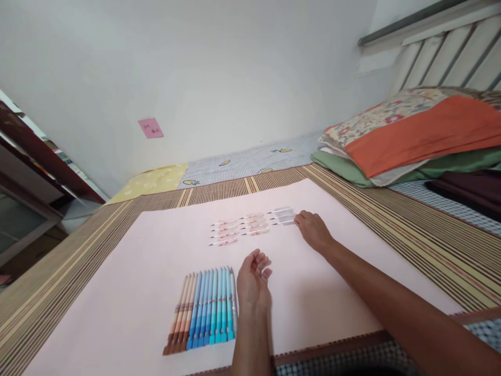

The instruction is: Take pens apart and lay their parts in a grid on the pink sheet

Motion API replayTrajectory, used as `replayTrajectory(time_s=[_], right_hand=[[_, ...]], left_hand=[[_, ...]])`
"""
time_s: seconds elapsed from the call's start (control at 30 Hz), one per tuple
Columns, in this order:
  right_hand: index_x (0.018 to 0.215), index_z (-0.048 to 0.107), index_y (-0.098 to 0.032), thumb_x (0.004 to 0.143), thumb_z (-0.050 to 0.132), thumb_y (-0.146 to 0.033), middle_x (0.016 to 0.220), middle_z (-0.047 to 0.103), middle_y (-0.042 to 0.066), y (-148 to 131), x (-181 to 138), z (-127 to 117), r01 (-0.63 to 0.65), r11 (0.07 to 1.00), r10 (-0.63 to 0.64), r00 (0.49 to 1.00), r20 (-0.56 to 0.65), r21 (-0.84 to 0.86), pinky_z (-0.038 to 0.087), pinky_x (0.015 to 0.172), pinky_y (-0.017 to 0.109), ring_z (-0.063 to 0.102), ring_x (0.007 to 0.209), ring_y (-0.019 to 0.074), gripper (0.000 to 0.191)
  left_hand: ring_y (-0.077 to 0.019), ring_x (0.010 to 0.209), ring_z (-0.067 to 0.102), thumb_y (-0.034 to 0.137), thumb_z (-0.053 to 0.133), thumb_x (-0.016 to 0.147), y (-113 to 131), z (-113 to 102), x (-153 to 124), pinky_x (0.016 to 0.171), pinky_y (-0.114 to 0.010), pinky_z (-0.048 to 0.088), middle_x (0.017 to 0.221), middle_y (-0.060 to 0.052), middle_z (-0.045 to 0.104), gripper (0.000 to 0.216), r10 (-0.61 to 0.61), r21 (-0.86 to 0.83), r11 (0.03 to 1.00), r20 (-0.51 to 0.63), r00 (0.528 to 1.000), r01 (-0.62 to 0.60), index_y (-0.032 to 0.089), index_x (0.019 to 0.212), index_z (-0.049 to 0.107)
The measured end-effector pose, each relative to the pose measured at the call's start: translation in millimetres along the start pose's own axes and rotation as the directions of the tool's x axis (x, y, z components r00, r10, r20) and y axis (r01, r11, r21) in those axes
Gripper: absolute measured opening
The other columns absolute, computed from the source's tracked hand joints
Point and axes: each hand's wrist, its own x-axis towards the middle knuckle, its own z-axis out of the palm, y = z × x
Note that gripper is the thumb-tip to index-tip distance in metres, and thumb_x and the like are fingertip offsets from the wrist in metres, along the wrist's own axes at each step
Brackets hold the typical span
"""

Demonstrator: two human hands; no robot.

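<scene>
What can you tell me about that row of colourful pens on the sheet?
The pens lie flat, side by side, on the pale pink sheet, narrow ends pointing away from the person. They look like smooth plastic. From left to right come peach barrels with brown near ends, light blue with darker blue, then pale aqua with turquoise; a greyish one edges the right. That edge is close to the left hand and forearm; whether they touch is unclear.

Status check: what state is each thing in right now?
Pens: side by side, grouped by colour.
Refills: lying in three groups.
Paper: spread flat.
Left hand: half curled, nothing visibly held.
Right hand: at one refill's end, grip unclear.
Pink note: on the wall.
Bedding: piled up.
</scene>
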Motion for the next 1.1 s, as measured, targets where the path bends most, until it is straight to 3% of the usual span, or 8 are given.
replayTrajectory(time_s=[0.57, 1.1], right_hand=[[0.094, 0.067, -0.015, 0.095, 0.050, -0.008, 0.099, 0.067, 0.012, -8.5, 1.7, -4.1, 0.052, 0.997, -0.054, 0.998, -0.020, -0.058, 0.028, 0.081, 0.037, 0.056, 0.091, 0.0250, 0.018], [0.090, 0.066, -0.016, 0.097, 0.049, -0.010, 0.095, 0.067, 0.011, -7.5, 2.1, 0.3, 0.036, 0.999, -0.036, 0.999, -0.029, -0.023, 0.027, 0.079, 0.036, 0.056, 0.088, 0.0236, 0.019]], left_hand=[[-0.0131, 0.065, 0.066, 0.020, 0.069, 0.081, -0.7, 1.7, -0.2, 0.052, -0.020, 0.046, 0.081, -0.007, 0.070, 0.015, 0.008, 0.004, 1.000, -0.009, 1.000, -0.008, 0.010, 0.092, 0.072], [-0.0131, 0.066, 0.066, 0.021, 0.071, 0.080, -2.7, 0.4, 0.3, 0.053, -0.020, 0.045, 0.081, -0.007, 0.069, 0.015, 0.010, -0.001, 1.000, 0.010, 1.000, -0.010, 0.011, 0.090, 0.072]])
